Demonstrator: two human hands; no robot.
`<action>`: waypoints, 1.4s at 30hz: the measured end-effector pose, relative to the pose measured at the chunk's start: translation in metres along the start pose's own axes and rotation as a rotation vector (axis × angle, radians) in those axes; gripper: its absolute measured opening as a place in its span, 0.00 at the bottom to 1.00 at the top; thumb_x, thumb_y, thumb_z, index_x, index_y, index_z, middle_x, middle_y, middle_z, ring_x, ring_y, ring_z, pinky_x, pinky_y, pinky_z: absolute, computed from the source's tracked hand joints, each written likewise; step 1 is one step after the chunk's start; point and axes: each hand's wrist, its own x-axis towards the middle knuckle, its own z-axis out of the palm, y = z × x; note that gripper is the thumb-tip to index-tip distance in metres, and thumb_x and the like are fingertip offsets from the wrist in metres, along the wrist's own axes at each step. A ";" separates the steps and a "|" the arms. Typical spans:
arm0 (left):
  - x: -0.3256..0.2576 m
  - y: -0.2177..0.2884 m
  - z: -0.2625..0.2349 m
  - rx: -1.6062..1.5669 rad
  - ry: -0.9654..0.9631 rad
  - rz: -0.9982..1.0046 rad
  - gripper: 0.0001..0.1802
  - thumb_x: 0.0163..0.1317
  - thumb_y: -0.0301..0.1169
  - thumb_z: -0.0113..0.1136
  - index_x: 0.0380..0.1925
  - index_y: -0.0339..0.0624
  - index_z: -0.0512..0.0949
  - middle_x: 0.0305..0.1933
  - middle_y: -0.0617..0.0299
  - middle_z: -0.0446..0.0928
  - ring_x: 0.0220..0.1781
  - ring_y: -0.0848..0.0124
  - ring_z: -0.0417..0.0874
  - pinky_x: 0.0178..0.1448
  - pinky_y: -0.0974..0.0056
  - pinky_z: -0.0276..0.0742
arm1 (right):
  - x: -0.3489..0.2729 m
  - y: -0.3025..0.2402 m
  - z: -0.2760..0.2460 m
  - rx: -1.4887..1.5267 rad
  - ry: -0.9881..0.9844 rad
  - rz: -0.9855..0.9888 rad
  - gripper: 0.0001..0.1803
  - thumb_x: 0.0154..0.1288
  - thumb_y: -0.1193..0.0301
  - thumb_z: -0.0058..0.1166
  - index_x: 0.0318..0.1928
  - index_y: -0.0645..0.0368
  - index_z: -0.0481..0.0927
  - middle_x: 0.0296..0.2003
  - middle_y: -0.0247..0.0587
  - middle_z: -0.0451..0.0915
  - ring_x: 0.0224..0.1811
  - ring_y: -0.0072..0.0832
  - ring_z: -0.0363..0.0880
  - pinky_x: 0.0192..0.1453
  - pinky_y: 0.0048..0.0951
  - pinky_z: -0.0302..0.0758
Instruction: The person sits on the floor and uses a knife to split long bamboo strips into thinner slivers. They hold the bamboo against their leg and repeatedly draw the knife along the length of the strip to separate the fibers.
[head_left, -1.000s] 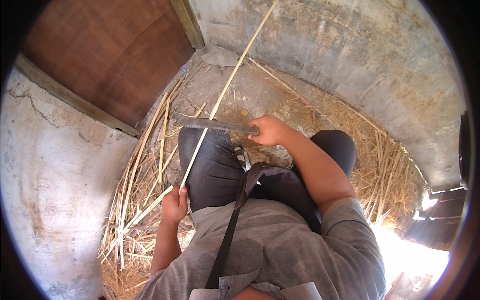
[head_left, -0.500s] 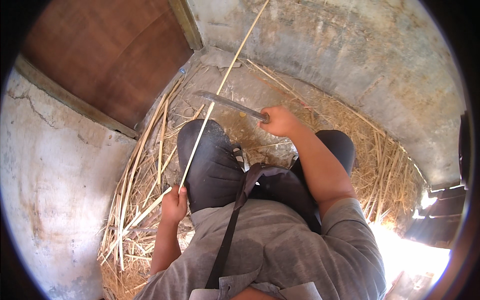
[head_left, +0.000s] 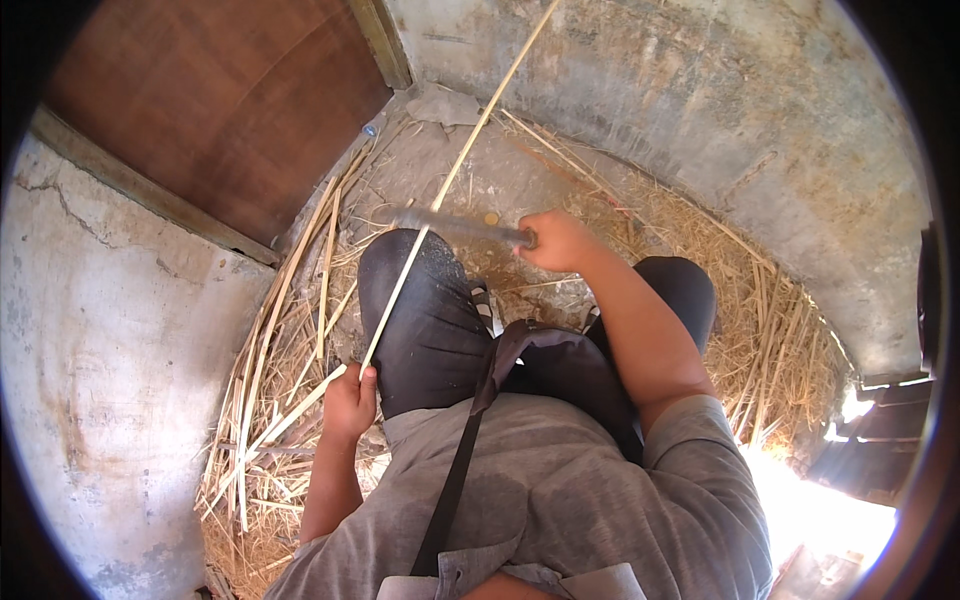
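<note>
A long, thin bamboo strip (head_left: 402, 277) slants from beside my left hip across my left knee and up past the far wall. Its near end is gripped in my left hand (head_left: 350, 400), thumb pressed along it. My right hand (head_left: 553, 241) is closed round the handle of a machete (head_left: 465, 228), held over the floor between my knees. The blade points left, blurred by motion, and crosses the strip just beyond my left knee. Whether its edge touches the strip I cannot tell.
Loose bamboo strips (head_left: 285, 300) lie in a heap along the left side. Shavings and more strips (head_left: 745, 320) cover the floor on the right. A concrete wall (head_left: 700, 100) curves round the far side, and a brown wooden door (head_left: 220, 110) stands at the far left.
The machete blade has swung slightly, its tip coming nearer to my left knee. The view has shifted a little; my left hand keeps its hold on the strip.
</note>
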 end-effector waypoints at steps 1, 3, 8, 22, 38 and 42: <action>0.000 0.001 0.000 -0.008 0.000 -0.007 0.27 0.77 0.48 0.51 0.28 0.35 0.75 0.22 0.41 0.76 0.27 0.41 0.80 0.33 0.47 0.73 | 0.000 0.009 0.001 0.023 0.065 0.027 0.23 0.58 0.56 0.67 0.47 0.59 0.85 0.40 0.56 0.86 0.46 0.53 0.84 0.51 0.49 0.80; 0.001 0.005 0.000 -0.011 0.000 -0.016 0.27 0.77 0.49 0.51 0.28 0.35 0.75 0.22 0.41 0.76 0.27 0.41 0.81 0.33 0.47 0.74 | 0.000 0.020 0.001 0.065 0.201 0.082 0.24 0.58 0.57 0.67 0.48 0.61 0.85 0.41 0.57 0.85 0.47 0.54 0.84 0.51 0.48 0.80; 0.000 0.006 -0.002 -0.007 -0.002 -0.033 0.28 0.76 0.50 0.52 0.28 0.35 0.75 0.22 0.41 0.77 0.28 0.40 0.81 0.33 0.47 0.74 | -0.006 0.012 -0.001 0.069 0.166 0.049 0.25 0.58 0.57 0.67 0.48 0.63 0.85 0.41 0.58 0.86 0.47 0.54 0.84 0.52 0.47 0.80; 0.001 0.007 -0.001 -0.013 0.005 0.004 0.27 0.75 0.50 0.53 0.29 0.35 0.74 0.22 0.41 0.76 0.27 0.40 0.80 0.33 0.48 0.74 | -0.003 -0.005 0.005 -0.065 -0.007 -0.067 0.18 0.58 0.58 0.65 0.42 0.57 0.86 0.38 0.51 0.87 0.44 0.52 0.85 0.50 0.48 0.81; 0.001 0.002 0.008 -0.039 0.029 0.013 0.27 0.74 0.51 0.56 0.30 0.34 0.73 0.22 0.39 0.77 0.28 0.38 0.80 0.33 0.47 0.74 | 0.002 0.005 0.023 0.074 0.082 -0.043 0.25 0.58 0.56 0.68 0.48 0.62 0.85 0.39 0.61 0.85 0.46 0.55 0.85 0.52 0.46 0.80; 0.002 0.003 0.008 -0.029 0.024 0.001 0.28 0.73 0.52 0.57 0.29 0.34 0.74 0.22 0.39 0.76 0.27 0.38 0.80 0.32 0.48 0.74 | 0.002 0.006 0.025 0.100 0.106 -0.047 0.24 0.58 0.56 0.69 0.48 0.61 0.85 0.39 0.61 0.85 0.45 0.55 0.85 0.52 0.46 0.80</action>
